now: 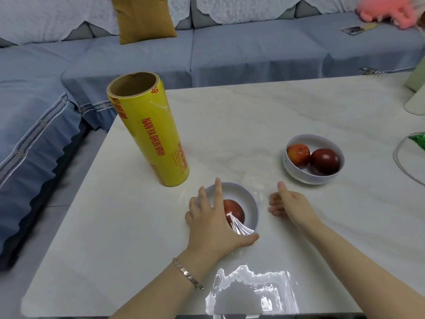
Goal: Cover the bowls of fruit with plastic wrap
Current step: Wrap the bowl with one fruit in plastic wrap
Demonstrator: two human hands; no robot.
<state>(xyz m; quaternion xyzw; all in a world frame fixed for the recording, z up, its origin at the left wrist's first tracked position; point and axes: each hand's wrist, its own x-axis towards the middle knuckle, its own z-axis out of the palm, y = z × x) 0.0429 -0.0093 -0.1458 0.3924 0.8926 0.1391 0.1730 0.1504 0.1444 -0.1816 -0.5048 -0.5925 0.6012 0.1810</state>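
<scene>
A white bowl (pixel 249 204) near the table's front holds one red fruit (pixel 236 210) under a clear sheet of plastic wrap (pixel 241 229) that wrinkles at the near rim. My left hand (pixel 211 217) lies flat over the bowl's left side, fingers spread and straight, pressing the wrap. My right hand (pixel 289 206) hovers just right of the bowl, fingers loosely curled, thumb up, holding nothing I can see. A second white bowl (pixel 296 176) with two red fruits (pixel 324 161) stands uncovered to the right. A tall yellow wrap roll (pixel 149 130) stands upright at the left.
The pale marble table (pixel 253 116) has a shiny glare patch near its front edge. A blue sofa (pixel 138 58) wraps around behind and left. A glass rim with a green packet (pixel 411 155) and a pale container (pixel 416 100) sit at the right edge.
</scene>
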